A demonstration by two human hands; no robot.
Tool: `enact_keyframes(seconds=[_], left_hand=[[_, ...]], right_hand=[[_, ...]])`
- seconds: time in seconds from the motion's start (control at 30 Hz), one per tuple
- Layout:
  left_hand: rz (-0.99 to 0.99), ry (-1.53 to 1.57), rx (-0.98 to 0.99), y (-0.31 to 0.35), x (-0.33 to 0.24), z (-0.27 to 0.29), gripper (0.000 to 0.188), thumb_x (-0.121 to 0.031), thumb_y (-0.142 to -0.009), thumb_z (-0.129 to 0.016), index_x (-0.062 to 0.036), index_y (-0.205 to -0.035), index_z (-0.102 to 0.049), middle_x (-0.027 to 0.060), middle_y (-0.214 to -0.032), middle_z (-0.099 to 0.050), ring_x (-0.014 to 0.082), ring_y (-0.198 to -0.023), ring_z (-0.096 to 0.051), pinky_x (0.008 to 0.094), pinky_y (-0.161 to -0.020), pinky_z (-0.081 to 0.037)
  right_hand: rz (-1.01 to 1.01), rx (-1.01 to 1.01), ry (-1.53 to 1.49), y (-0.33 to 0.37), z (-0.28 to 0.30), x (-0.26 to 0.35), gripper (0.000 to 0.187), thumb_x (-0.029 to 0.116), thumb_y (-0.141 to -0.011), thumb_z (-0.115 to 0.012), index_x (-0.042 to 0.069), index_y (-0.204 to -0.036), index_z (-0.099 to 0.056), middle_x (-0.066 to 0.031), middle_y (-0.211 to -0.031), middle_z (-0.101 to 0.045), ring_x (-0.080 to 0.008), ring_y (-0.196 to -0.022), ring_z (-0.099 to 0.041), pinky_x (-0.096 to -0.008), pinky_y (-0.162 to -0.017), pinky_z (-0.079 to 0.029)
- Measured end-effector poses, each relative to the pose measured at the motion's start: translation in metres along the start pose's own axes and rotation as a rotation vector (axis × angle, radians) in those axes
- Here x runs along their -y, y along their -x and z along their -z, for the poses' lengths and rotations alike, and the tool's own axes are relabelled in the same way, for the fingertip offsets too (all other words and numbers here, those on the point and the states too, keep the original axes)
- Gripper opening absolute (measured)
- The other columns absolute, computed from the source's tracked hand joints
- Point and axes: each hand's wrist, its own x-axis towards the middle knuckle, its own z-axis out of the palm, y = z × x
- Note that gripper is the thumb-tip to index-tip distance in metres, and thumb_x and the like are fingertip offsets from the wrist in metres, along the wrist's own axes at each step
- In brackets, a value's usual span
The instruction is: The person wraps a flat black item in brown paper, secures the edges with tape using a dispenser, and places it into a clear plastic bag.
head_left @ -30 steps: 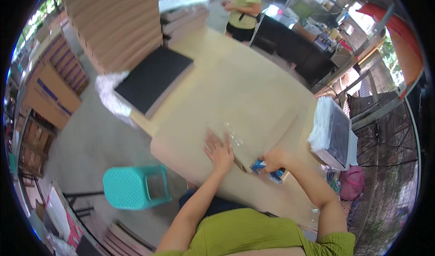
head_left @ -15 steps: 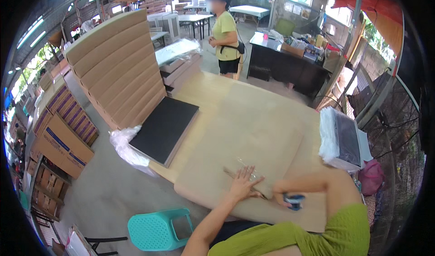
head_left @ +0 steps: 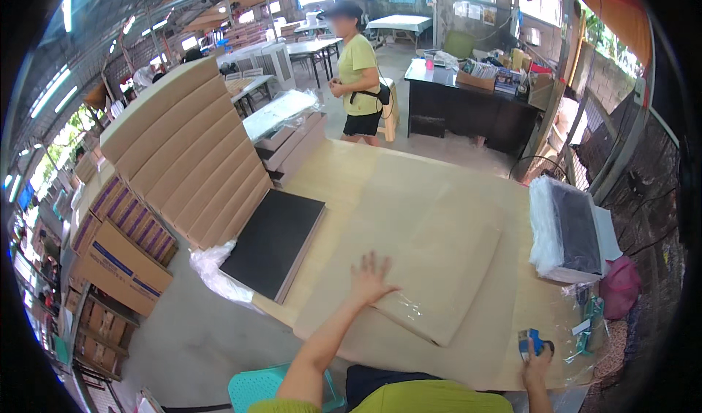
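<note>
A large sheet of brown kraft paper covers much of the table, and a flat, paper-wrapped bundle lies on it. My left hand rests on the bundle's near left part with its fingers spread. Shiny clear tape shows on the paper beside that hand. My right hand is closed around a small blue tape dispenser near the table's front right edge. Whatever is inside the wrapping is hidden.
A black-topped stack of boards lies at the table's left, beside a tall stack of brown wrapped packs. Plastic-wrapped dark panels stand at the right. A teal stool is below left. A person stands beyond the table.
My right hand has moved right and away from the bundle with the tape dispenser. My left hand has shifted slightly left, and the paper's near edge now lies folded over flat.
</note>
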Motion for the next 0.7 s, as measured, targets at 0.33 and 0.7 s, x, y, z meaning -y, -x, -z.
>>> enact_keyframes(seconds=[0.33, 0.7], left_hand=[[0.299, 1.574, 0.223, -0.042, 0.053, -0.061, 0.088, -0.059, -0.096, -0.052, -0.0095, -0.159, -0.014, 0.0175, -0.164, -0.015, 0.0268, -0.151, -0.020, 0.0408, -0.117, -0.028], [-0.481, 1.025, 0.979, 0.086, -0.130, -0.035, 0.082, -0.045, -0.095, -0.064, -0.0004, -0.153, -0.028, 0.0227, -0.152, -0.040, 0.0279, -0.139, -0.040, 0.0409, -0.114, -0.034]], right_hand=[[-0.546, 0.215, -1.416, -0.200, -0.027, 0.161, 0.078, 0.024, -0.086, -0.073, 0.004, -0.151, -0.034, -0.0215, -0.146, -0.042, -0.0363, -0.134, -0.041, -0.0435, -0.107, -0.040], [0.056, 0.096, -1.129, -0.296, -0.023, 0.210, 0.050, 0.032, -0.088, -0.072, 0.000, -0.126, -0.063, -0.0166, -0.118, -0.068, -0.0306, -0.111, -0.063, -0.0411, -0.096, -0.050]])
